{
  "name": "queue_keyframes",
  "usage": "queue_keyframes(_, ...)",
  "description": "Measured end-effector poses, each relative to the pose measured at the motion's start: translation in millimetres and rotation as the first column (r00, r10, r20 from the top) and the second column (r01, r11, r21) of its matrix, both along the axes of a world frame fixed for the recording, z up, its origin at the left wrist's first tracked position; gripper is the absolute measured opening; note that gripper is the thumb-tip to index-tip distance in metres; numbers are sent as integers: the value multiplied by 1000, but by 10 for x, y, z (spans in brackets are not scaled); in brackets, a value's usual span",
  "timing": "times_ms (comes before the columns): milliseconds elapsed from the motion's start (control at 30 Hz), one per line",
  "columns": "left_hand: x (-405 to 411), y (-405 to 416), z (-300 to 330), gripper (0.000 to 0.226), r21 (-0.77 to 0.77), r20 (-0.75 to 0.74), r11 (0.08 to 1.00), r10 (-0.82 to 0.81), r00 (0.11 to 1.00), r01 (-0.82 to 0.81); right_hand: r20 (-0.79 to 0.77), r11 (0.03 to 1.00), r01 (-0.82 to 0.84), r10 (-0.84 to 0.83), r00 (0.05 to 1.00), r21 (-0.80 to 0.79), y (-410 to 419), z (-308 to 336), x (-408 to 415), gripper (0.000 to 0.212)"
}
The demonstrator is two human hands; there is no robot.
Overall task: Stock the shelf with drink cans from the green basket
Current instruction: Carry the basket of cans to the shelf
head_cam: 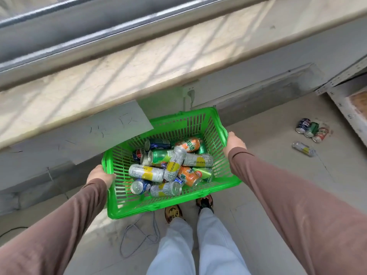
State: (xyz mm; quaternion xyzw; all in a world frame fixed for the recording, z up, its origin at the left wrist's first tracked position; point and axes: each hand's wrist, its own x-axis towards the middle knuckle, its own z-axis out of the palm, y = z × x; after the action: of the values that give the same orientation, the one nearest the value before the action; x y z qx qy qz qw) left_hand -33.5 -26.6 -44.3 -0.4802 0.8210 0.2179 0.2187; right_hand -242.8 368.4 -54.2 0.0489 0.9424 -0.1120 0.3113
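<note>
A person's left hand (pixel 100 174) and right hand (pixel 234 141) are each closing around opposite rims of the green basket (pixel 228 181), holding it above the floor (pixel 278 175) with drink cans (pixel 170 167) lying jumbled inside. Beyond, four loose cans (pixel 309 131) are lying near the shelf (pixel 341 100) at far right. Carrying is seemingly the step in hand; next, setting the basket by the shelf.

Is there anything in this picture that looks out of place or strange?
Yes. Four drink cans lie loose on the floor at the right: a cluster of three cans and one silver-and-yellow can apart from them. The other cans are piled in the green plastic basket, which both hands hold.
</note>
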Motion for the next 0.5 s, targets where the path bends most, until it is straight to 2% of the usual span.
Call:
queue_keyframes(133,-315,548,184,29,17,-5,987,-160,987,160,7,990,141,-141,990,2,795,139,314,36)
queue_keyframes(267,-706,1354,305,37,16,7,956,-294,956,294,28,959,282,-281,959,-9,1758,240,608,45)
queue_keyframes(400,-1158,2389,362,37,17,0,905,-425,905,424,21,906,423,-423,906,-6,2846,279,843,46)
queue_keyframes(500,-1467,3312,381,40,-2,3,859,-512,859,512,18,860,510,-510,860,-20,3703,272,996,57)
